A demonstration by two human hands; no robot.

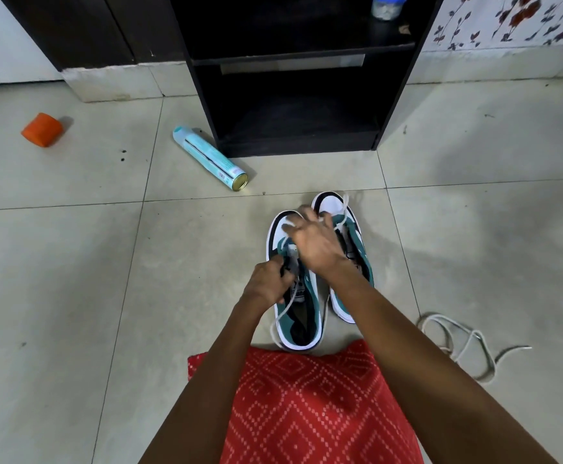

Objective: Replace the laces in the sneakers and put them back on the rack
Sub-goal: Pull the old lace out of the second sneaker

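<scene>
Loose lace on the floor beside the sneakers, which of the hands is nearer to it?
Right. The right hand is over the sneakers, left of the loose lace; the left hand sits farther left again.

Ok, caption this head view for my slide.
Left hand and right hand work a white lace into a teal sneaker before the black rack.

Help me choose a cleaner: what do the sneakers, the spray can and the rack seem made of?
Sneakers: matte teal uppers, suede or canvas by the look; smooth white toe caps, perhaps synthetic leather. Spray can: metal, judging by its shiny gold rim, with a printed pale-blue coat. Rack: flat dark panels, probably laminated board.
</scene>
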